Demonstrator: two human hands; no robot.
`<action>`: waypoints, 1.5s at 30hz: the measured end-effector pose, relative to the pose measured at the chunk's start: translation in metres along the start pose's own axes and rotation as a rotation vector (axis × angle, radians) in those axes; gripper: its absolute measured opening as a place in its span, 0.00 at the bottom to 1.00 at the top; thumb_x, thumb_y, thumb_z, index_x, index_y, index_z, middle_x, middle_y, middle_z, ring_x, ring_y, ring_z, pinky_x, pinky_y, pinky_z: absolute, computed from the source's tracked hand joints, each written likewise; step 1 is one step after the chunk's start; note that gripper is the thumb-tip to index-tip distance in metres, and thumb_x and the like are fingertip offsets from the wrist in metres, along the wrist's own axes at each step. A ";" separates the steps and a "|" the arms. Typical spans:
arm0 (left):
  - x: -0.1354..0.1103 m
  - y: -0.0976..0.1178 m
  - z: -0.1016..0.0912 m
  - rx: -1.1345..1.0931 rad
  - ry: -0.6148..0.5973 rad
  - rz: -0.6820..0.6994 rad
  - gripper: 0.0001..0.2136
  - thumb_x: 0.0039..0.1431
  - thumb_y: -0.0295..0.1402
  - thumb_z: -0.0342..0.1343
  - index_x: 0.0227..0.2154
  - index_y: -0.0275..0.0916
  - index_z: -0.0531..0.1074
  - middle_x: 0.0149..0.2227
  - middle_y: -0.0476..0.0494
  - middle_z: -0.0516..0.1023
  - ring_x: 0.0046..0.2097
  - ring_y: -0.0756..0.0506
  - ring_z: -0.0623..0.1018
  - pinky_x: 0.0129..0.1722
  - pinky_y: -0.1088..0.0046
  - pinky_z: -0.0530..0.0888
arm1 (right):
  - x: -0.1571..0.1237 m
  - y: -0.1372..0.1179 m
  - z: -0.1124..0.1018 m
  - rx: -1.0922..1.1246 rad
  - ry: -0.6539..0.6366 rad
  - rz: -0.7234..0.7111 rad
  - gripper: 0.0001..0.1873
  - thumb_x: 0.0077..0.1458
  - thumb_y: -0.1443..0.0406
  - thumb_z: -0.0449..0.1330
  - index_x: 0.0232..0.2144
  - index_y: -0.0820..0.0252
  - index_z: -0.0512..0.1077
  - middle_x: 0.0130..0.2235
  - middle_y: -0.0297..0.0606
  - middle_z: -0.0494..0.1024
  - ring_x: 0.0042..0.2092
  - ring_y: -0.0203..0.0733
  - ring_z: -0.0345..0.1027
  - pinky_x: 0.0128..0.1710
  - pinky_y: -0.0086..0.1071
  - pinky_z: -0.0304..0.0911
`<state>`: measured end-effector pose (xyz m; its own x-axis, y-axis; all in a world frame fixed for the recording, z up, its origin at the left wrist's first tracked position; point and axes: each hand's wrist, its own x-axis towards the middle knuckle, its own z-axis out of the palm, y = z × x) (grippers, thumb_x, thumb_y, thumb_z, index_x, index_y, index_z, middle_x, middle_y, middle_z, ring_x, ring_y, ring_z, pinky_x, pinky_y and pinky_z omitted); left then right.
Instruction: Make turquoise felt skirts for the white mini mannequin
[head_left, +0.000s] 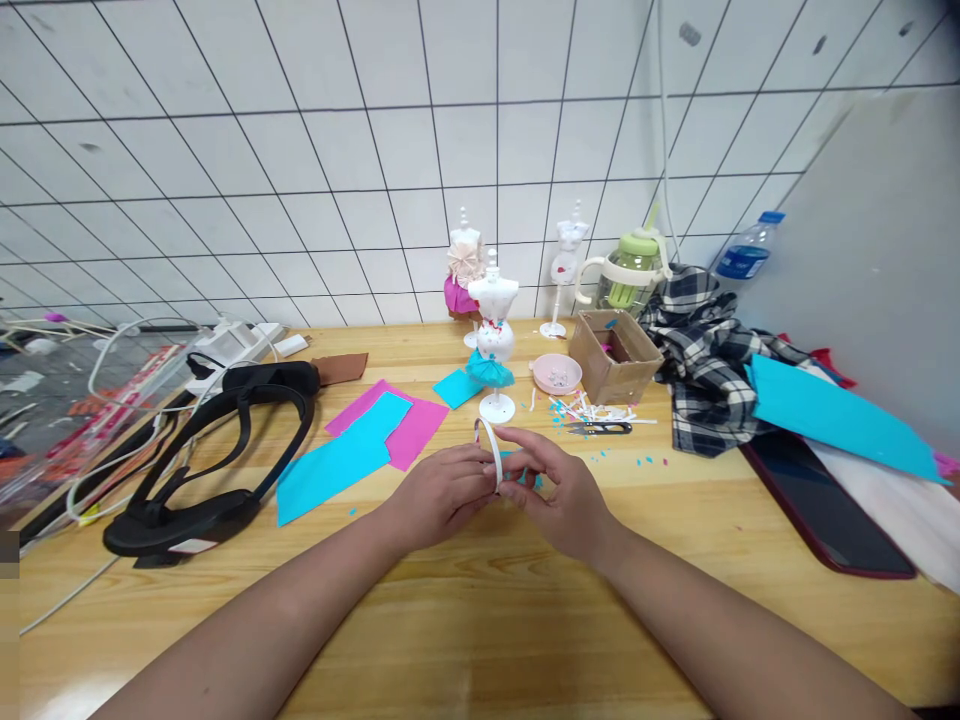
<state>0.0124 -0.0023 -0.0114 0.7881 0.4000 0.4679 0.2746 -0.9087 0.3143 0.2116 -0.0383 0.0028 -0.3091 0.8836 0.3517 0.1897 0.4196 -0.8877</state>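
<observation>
Above the table's middle, my left hand (450,490) grips a thin white ring (491,445) that looks like a narrow roll of tape. Opposite it, my right hand (559,490) has its thumb and fingers curled against the ring's right side. Part of the ring is hidden by my fingers. Blue scraps (531,480) show behind the right fingers. Just beyond stands a small white mannequin (493,300) on a round base, with a ruffled blue skirt (491,370) around its lower part. A blue sheet (345,450) lies over a pink sheet (420,430) to the left.
Black thread snips (600,428) lie among paper scraps, near a pink dish (556,374) and a cardboard box (616,355). Two more mannequins stand behind. A black head strap (202,520) is left; a phone (832,510), plaid cloth (705,350) and green-lidded cup (634,270) are right.
</observation>
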 end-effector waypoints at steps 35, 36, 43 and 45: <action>-0.003 0.004 -0.003 0.114 0.057 0.043 0.13 0.61 0.29 0.51 0.49 0.40 0.67 0.44 0.39 0.79 0.51 0.43 0.75 0.49 0.62 0.74 | -0.001 0.001 0.002 0.031 0.027 -0.058 0.26 0.54 0.68 0.60 0.54 0.53 0.61 0.35 0.33 0.80 0.30 0.35 0.68 0.32 0.31 0.65; -0.002 0.004 -0.002 0.115 0.077 0.047 0.13 0.61 0.28 0.51 0.49 0.40 0.67 0.43 0.40 0.79 0.49 0.43 0.76 0.48 0.63 0.74 | -0.001 0.001 0.002 0.016 0.037 -0.049 0.24 0.54 0.67 0.61 0.53 0.53 0.61 0.35 0.33 0.80 0.29 0.35 0.68 0.32 0.31 0.65; -0.004 0.003 -0.004 0.214 0.023 0.002 0.06 0.62 0.28 0.50 0.39 0.38 0.71 0.32 0.43 0.77 0.37 0.46 0.76 0.39 0.68 0.72 | 0.003 0.006 -0.001 -0.100 0.093 0.110 0.14 0.51 0.59 0.64 0.40 0.54 0.68 0.37 0.35 0.81 0.31 0.38 0.71 0.28 0.30 0.64; -0.004 0.004 -0.005 0.271 -0.017 -0.013 0.07 0.62 0.29 0.49 0.38 0.38 0.71 0.28 0.44 0.75 0.33 0.46 0.74 0.34 0.69 0.70 | 0.004 0.008 -0.001 -0.118 0.076 0.108 0.13 0.52 0.59 0.64 0.39 0.54 0.69 0.37 0.36 0.81 0.32 0.39 0.72 0.28 0.29 0.64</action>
<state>0.0075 -0.0070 -0.0083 0.7921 0.4114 0.4508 0.4200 -0.9034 0.0865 0.2129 -0.0316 -0.0022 -0.2102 0.9363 0.2812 0.3278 0.3385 -0.8820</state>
